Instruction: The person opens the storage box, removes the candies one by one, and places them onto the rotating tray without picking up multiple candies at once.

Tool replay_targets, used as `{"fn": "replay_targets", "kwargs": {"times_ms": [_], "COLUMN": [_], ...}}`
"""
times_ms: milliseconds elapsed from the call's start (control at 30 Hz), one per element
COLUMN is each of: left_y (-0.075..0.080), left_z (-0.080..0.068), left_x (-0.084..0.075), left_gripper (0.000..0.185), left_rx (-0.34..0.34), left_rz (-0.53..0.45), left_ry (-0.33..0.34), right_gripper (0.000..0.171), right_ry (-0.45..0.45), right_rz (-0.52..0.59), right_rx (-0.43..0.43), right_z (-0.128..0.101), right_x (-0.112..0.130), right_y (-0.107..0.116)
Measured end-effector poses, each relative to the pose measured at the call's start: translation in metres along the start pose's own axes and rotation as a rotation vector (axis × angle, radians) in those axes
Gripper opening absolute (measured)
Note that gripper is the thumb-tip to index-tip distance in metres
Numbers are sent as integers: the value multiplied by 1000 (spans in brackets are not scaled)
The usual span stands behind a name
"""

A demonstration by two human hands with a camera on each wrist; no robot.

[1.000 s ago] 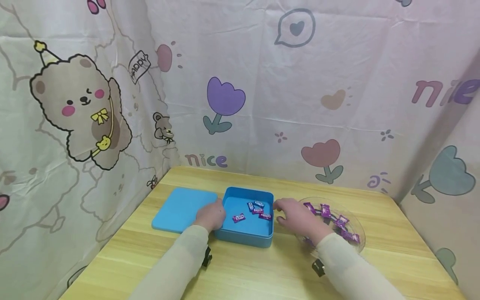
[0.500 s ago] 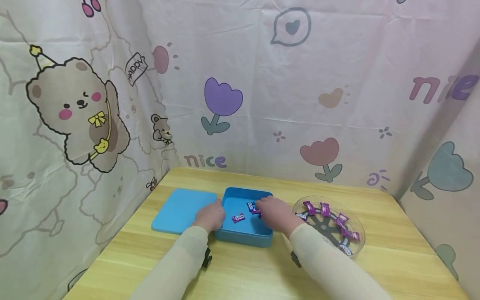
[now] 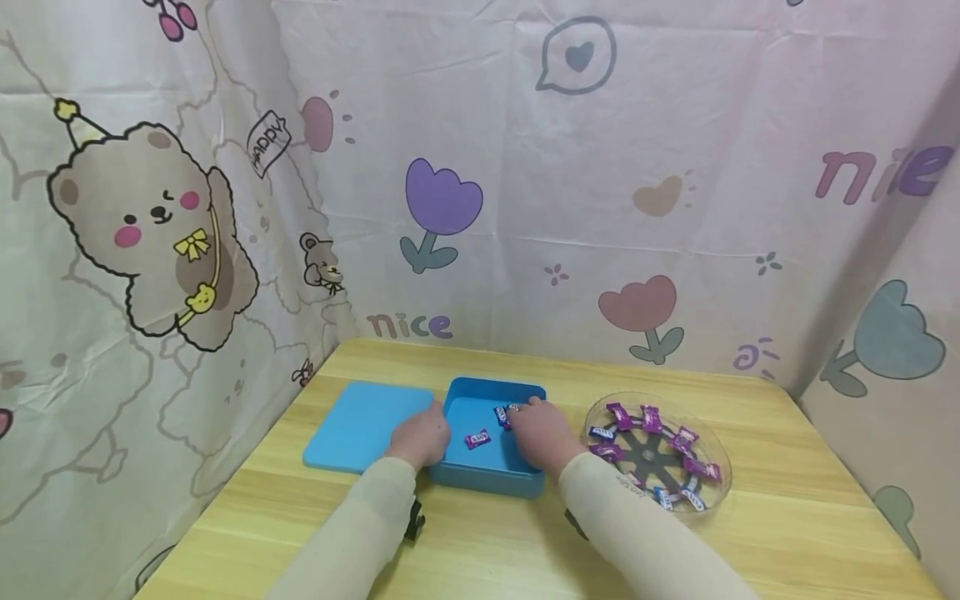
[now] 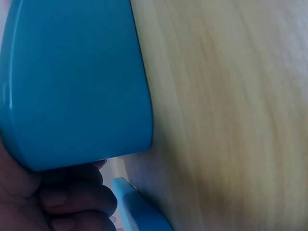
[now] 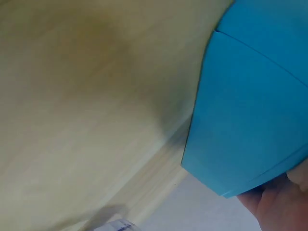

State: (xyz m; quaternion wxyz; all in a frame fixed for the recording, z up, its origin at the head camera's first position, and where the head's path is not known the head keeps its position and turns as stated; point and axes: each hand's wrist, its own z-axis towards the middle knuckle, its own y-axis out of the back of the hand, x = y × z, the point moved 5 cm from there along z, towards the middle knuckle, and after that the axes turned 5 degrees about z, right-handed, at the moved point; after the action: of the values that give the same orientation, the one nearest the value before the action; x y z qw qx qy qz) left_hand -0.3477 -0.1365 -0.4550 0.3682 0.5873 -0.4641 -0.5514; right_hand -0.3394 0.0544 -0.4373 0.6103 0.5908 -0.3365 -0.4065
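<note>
At the box (image 3: 487, 481), your left hand (image 3: 420, 433) grips its left side; your right hand (image 3: 546, 435), can't tell if pinching, may scatter candies (image 3: 477, 438) if snagged.

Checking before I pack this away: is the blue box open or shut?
Open: in the head view, the blue box shows its inner floor and candies, and its blue lid lies flat on the table beside it.

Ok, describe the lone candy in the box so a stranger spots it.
On the wooden table, find the blue box, just right of the flat blue lid. Inside lies the candy, pink with a white label, alone, apart from the candies at the right hand.
</note>
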Motion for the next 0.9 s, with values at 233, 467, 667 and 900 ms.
{"fn": "replay_targets", "kwargs": {"times_ms": [233,467,667,900], "left_y": [-1,-1,-3,0], "left_z": [1,1,2,0], "left_x": [-1,0,0,0], "left_gripper": [54,55,55,55], "left_rx": [-3,-5,-1,2], "left_rz": [12,15,29,21], "left_ry": [-15,-10,-10,-9], "right_gripper": [27,29,25,22], "right_ry": [-21,-44,-31,-13], "right_rz": [-11,49,12,-38], "right_rx": [14,12,9,18], "right_z": [0,1,1,0], "right_x": [-1,-3,-1,1], "right_y": [-5,-6,-6,-5]}}
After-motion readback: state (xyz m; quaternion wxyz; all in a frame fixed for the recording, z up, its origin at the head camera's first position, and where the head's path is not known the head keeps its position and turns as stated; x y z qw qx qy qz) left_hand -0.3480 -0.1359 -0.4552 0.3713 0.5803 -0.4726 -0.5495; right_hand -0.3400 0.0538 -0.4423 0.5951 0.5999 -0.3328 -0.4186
